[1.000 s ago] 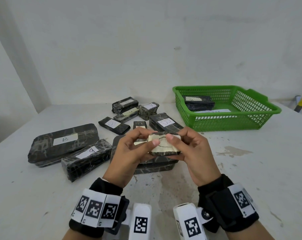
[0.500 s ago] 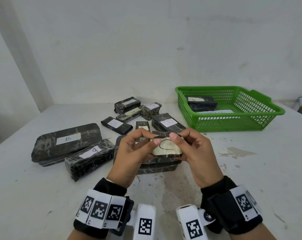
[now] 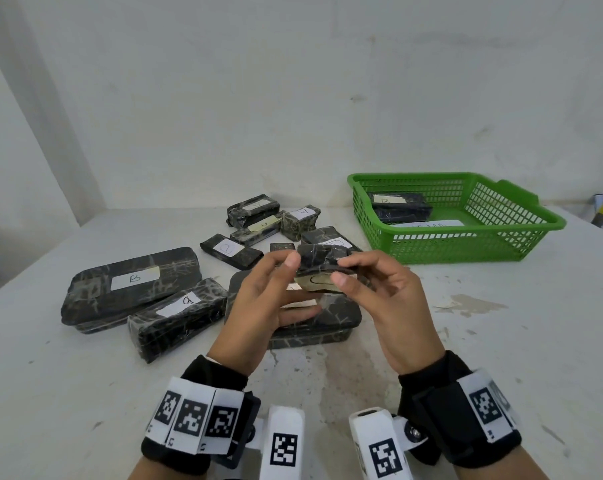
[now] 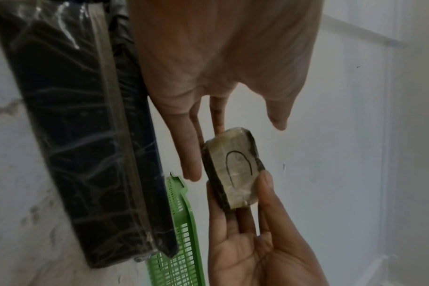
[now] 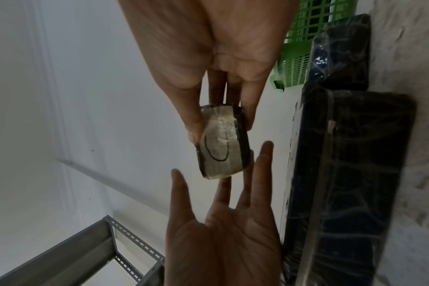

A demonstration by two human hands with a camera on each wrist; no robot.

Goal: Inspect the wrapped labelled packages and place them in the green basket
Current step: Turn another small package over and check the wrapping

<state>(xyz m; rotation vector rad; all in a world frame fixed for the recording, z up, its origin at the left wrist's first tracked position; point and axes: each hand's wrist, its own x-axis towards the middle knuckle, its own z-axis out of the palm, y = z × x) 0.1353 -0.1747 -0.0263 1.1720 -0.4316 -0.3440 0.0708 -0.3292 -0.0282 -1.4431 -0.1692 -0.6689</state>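
Note:
A small dark wrapped package (image 3: 322, 271) with a pale label bearing a curved letter is held above the table. My right hand (image 3: 341, 275) pinches it between thumb and fingers (image 5: 194, 133). My left hand (image 3: 293, 285) is spread, with straight fingertips (image 4: 191, 170) against the package's edge and the thumb clear of it. The green basket (image 3: 466, 251) stands at the back right, and one dark package (image 3: 400, 206) and a white sheet lie inside. Several other labelled packages lie on the table.
A large flat package (image 3: 327, 323) lies directly under my hands. Two long packages marked B (image 3: 130, 285) (image 3: 179, 313) are on the left. A cluster of small ones (image 3: 255, 213) sits at the back. A grey metal rack (image 5: 86, 257) stands off the table.
The small package has tipped so its dark side faces up and the label faces me. My left hand has released its pinch and spread open. My right hand keeps its hold.

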